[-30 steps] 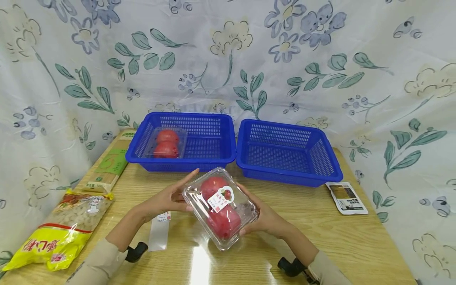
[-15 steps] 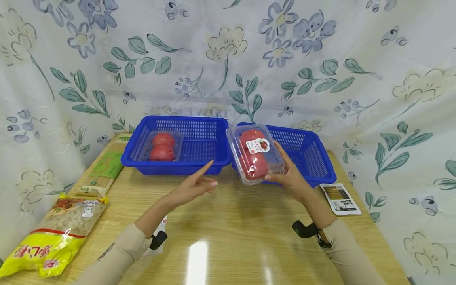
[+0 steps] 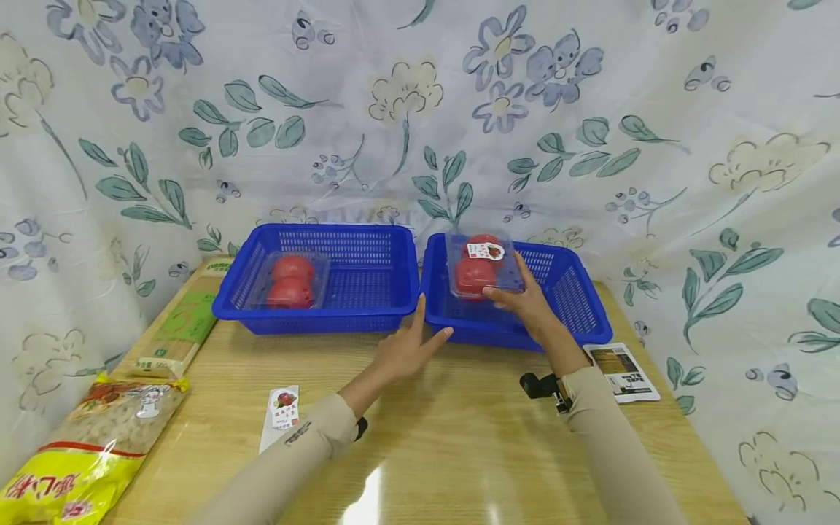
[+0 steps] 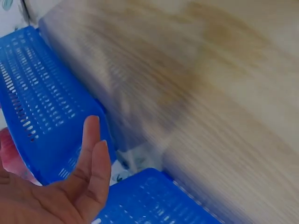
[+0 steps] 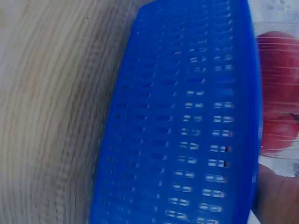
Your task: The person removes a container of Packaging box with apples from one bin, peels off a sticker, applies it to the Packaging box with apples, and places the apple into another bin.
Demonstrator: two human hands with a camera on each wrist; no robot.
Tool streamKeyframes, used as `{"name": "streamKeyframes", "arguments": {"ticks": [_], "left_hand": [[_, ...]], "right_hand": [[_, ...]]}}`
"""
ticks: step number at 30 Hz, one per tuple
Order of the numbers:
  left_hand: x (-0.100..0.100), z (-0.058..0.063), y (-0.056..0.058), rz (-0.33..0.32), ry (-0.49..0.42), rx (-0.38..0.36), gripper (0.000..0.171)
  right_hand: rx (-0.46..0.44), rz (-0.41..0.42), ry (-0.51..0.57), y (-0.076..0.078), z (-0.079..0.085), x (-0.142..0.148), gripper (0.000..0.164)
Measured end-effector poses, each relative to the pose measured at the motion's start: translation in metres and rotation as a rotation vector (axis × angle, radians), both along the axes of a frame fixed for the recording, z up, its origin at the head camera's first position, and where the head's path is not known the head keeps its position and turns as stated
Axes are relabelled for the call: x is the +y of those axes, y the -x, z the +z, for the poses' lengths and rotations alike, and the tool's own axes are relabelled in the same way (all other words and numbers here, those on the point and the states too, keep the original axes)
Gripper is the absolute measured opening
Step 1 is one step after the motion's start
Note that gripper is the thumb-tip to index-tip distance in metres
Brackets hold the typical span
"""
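In the head view my right hand point(image 3: 525, 302) grips the right side of a clear plastic fruit box point(image 3: 484, 266) with two round red fruits and a white label on its lid. The box sits within the rim of the right blue basket point(image 3: 577, 292), towards its left end. From the right wrist, the basket wall hides most of the hand, and a red fruit point(image 5: 278, 74) shows past the rim. My left hand point(image 3: 405, 350) holds nothing; its fingers are extended, with the index fingertip by the corner where both baskets meet.
The left blue basket point(image 3: 377, 292) holds a second clear box point(image 3: 292, 281) of two red fruits. Noodles point(image 3: 180, 321) and a yellow bag point(image 3: 92, 445) lie at the left. A white label strip point(image 3: 284, 410) lies on the table, and a white pouch point(image 3: 622, 372) at the right.
My right hand has carried the fruit box from the table's middle up and right into the right basket. My left hand let go of it and moved right, to the baskets' front.
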State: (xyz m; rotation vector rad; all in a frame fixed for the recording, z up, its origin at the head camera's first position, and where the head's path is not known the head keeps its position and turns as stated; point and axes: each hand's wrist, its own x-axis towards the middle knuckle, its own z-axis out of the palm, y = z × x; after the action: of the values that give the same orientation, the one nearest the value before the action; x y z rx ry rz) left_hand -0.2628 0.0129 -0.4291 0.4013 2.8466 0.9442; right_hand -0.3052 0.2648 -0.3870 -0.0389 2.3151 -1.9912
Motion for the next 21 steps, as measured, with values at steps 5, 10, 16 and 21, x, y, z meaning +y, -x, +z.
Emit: {"name": "streamKeyframes", "arguments": {"ticks": [5,10,16,21], "left_hand": [[0.016,-0.001,0.01,0.077,0.041,0.021,0.094],[0.019,-0.007,0.013,0.084,0.06,0.034,0.095],[0.018,-0.007,0.011,0.068,0.051,0.027,0.094],[0.018,-0.005,0.011,0.066,0.05,0.023,0.094]], "right_hand": [[-0.065,-0.016,-0.027,0.01,-0.003,-0.006,0.103],[-0.12,-0.028,-0.108,0.019,-0.013,-0.009,0.107],[-0.161,-0.019,-0.128,0.023,-0.016,-0.013,0.105],[-0.183,-0.021,-0.143,0.026,-0.015,-0.016,0.106]]}}
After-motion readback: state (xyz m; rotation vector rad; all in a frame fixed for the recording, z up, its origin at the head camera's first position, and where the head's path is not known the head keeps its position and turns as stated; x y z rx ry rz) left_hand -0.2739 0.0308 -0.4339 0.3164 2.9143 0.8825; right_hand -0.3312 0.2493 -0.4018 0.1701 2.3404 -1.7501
